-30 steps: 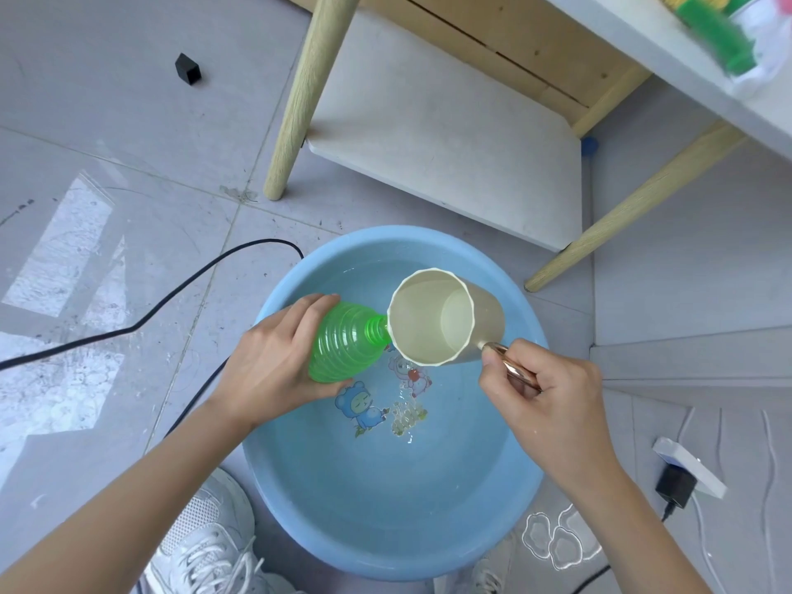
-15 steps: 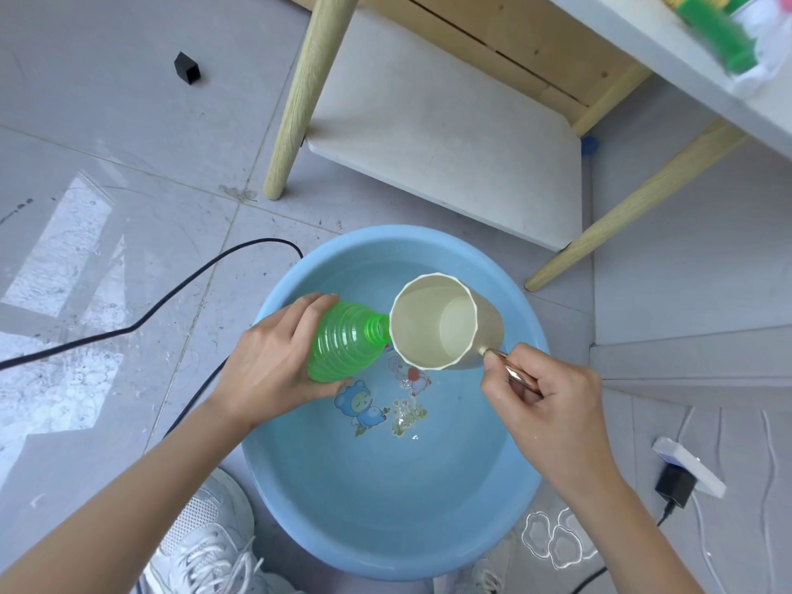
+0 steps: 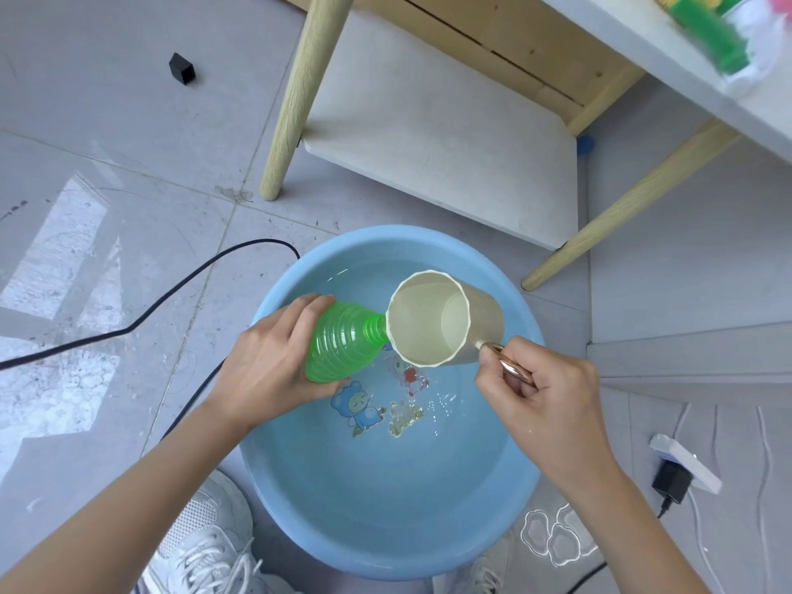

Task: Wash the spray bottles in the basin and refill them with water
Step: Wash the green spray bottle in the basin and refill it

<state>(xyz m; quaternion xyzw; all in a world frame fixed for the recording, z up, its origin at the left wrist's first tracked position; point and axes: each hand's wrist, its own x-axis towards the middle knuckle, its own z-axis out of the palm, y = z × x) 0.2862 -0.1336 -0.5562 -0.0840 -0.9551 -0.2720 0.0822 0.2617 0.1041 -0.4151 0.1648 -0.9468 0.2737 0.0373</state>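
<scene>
FILLING UP: Over a blue basin (image 3: 385, 546) set on a tiled floor, a person's left hand (image 3: 270, 362) wraps its fingers round the ribbed body of a green spray bottle (image 3: 343, 342). The bottle has no spray head on it and is tilted, its open neck pointing right and touching the rim of a cream cup (image 3: 433, 323). The right hand (image 3: 544, 392) pinches the cup's gold handle (image 3: 512, 368) between thumb and curled fingers, tipping its mouth toward the bottle. Both are held above the shallow water at the far middle of the basin. The bottle looks to be thin, translucent plastic: light, likely to dent under a hard squeeze and slick when wet. The ridged body, where the left hand has it, seems the safest hold, clear of the narrow neck. It should grow heavier as it fills. No brand, label or readable writing shows on bottle, cup or basin; only cartoon decals (image 3: 355, 407), a blue bear among them, lie on the basin floor under the water
</scene>
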